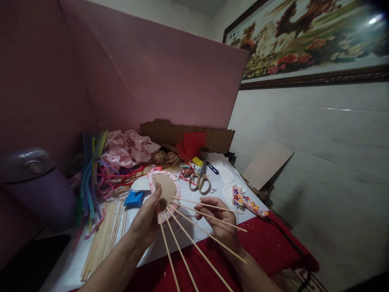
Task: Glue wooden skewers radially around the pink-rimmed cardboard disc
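Observation:
My left hand (148,219) grips a round cardboard disc (165,185) edged with pink patterned fabric, its thumb lying on the face. Several thin wooden sticks (199,256) fan out from the disc's lower right edge towards me. My right hand (220,219) has its fingers closed around one of the upper sticks (188,200), a short way from the disc. How the sticks join the disc is too small to make out. Past the disc lie scissors (200,182) with gold handles and a blue box cutter (212,168). A blue packet (133,199) sits left of the disc.
A flower-patterned glue gun (247,202) trails a black cord (287,241) over the red cloth (264,247). Loose sticks (101,243), pipe cleaners (88,174), crumpled pink cloth (127,148) and twine balls (159,157) crowd the left. A purple bin (36,190) stands far left.

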Tool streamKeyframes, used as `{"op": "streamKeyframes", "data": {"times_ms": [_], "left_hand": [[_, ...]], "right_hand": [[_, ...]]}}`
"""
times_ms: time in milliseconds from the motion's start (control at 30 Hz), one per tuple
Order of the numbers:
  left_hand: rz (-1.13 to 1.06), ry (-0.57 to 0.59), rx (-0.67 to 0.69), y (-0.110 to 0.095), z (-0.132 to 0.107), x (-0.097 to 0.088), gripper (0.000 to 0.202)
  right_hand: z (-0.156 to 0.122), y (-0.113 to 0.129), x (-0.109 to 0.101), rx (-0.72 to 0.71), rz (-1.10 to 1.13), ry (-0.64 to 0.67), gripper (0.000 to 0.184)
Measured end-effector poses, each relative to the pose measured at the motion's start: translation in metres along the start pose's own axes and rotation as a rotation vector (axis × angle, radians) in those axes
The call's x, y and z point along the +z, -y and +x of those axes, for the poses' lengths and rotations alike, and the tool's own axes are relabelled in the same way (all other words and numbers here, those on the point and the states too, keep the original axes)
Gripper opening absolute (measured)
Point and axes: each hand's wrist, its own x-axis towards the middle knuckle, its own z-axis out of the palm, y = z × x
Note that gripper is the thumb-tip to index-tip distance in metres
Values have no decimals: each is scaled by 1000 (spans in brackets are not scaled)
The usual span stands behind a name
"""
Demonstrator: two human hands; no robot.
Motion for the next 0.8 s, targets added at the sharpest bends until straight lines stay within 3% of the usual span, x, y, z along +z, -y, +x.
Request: {"op": "streamKeyframes", "data": {"times_ms": [200, 367, 500, 633, 733, 800], "left_hand": [[-1, 6, 18, -3, 0, 0, 37], [23, 24, 11, -3, -1, 1, 26], [44, -10, 2, -4, -3, 3, 20], [-38, -54, -13, -7, -3, 4, 21], [-129, 49, 46, -10, -1, 3, 28], [-170, 113, 99, -11, 1, 1, 32]], "right_hand": [[-1, 8, 3, 33, 34, -14, 27], [0, 4, 3, 40, 17, 24, 32], [3, -5, 3, 73, -114, -15, 26], [2, -3, 2, 30, -541, 172, 12], [-6, 2, 5, -135, -817, 370, 16], [-14, 1, 10, -267, -920, 434, 17]]}}
